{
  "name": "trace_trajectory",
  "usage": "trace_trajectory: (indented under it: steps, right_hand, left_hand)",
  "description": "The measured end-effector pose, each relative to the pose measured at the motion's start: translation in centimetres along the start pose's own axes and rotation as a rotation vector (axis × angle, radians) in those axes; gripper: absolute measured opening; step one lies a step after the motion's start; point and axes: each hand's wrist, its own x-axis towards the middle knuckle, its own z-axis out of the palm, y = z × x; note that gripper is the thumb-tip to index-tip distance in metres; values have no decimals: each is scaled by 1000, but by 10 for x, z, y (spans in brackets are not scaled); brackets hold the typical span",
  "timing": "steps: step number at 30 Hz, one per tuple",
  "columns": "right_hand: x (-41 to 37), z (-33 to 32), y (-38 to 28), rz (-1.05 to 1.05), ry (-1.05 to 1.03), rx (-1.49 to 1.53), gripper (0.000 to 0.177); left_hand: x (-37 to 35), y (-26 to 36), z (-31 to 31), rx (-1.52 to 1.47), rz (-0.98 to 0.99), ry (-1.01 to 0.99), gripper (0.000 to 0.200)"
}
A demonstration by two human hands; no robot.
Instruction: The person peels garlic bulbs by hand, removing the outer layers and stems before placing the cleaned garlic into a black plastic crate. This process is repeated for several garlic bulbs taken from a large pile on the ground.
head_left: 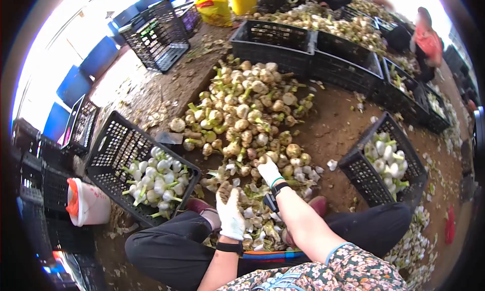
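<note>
A large heap of soil-stained garlic bulbs (242, 110) with short green stems lies on the ground in front of me. My right hand (269, 172), in a white glove, reaches to the heap's near edge with its fingers curled on a garlic bulb (272, 156). Closer to my body, my left hand (231, 211) is raised in a white glove with dark, dirty fingertips. Its thumb stands a little apart from the fingers, and no bulb shows in it. Loose garlic skins (260, 217) cover the ground between my shoes, under both hands.
Black crates with cleaner white garlic stand at my left (113, 157) and right (353, 174). Across the back runs a row of black crates (273, 51). A white bucket (93, 205) sits far left. Another person (427, 41) is at the upper right.
</note>
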Motion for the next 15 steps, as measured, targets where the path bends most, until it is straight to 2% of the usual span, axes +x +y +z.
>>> trace_trajectory:
  steps: [1, 2, 3, 4, 5, 6, 7, 8, 10, 12, 13, 14, 15]
  right_hand:
    - [15, 19, 20, -52, -24, 151, 71]
    - [20, 34, 29, -59, 39, 474, 57]
    - [74, 45, 112, -71, 21, 464, 57]
    - [128, 69, 170, -316, -352, 809, 37]
    - [72, 36, 133, -321, -362, 794, 37]
    - [26, 19, 47, 387, 56, 1073, 28]
    - [-15, -5, 12, 300, 23, 1252, 24]
    - [-22, -12, 6, 363, 100, 1235, 22]
    - [-73, -52, -26, -7, -291, 1195, 24]
    - [-116, -78, -54, -195, -413, 900, 27]
    - [-129, -93, -62, -250, -495, 652, 25]
    - [-149, -106, -77, -269, -598, 634, 23]
    - [-156, -112, -82, -254, -572, 859, 23]
  left_hand:
    - [1, -1, 1, -16, -29, -5, 38]
    - [1, -2, 1, -35, -60, -13, 40]
    - [1, -1, 1, -25, -86, -4, 42]
    - [4, -8, -4, -35, -71, -23, 42]
    - [3, -6, -3, -15, -92, -15, 44]
    - [2, -6, -1, 2, -117, -10, 45]
    - [1, -6, 1, -14, -116, -6, 45]
    - [0, -5, 2, 34, -78, -59, 49]
    - [-5, 0, 10, 69, -40, -111, 52]
    - [-15, 12, 22, -78, -152, -271, 58]
    - [-13, 11, 18, -193, -244, -372, 60]
    - [-16, 14, 19, -210, -234, -421, 59]
    - [-19, 17, 21, -215, -171, -452, 58]
